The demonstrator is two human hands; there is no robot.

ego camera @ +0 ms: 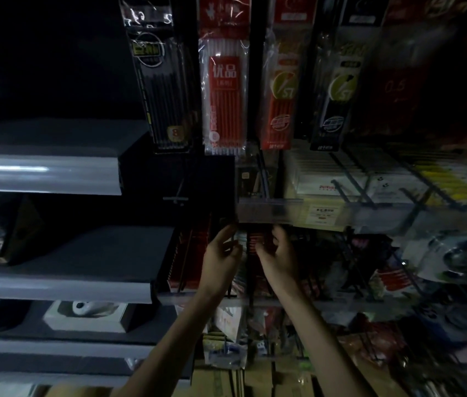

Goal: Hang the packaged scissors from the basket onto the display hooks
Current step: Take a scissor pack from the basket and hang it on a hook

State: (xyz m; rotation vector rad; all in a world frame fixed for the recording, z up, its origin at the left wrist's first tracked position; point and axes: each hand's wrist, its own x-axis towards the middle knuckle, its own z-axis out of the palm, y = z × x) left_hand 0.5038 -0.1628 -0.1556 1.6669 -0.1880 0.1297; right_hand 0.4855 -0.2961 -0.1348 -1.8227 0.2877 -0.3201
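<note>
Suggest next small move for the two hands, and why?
Probably ease the red-labelled pack straight back between both hands: the left hand and right hand flank it just under the clear price rail. Hook and grip are too dark to confirm.

Both bare forearms reach up and forward, close together. Left hand (222,257) and right hand (276,257) face each other, fingers curled.

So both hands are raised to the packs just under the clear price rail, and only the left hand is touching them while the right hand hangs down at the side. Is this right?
Not quite. In the head view the right hand does not hang down: it is raised beside the left hand, and both reach the red package just under the clear price rail. The dim picture hides the exact grip.
</note>
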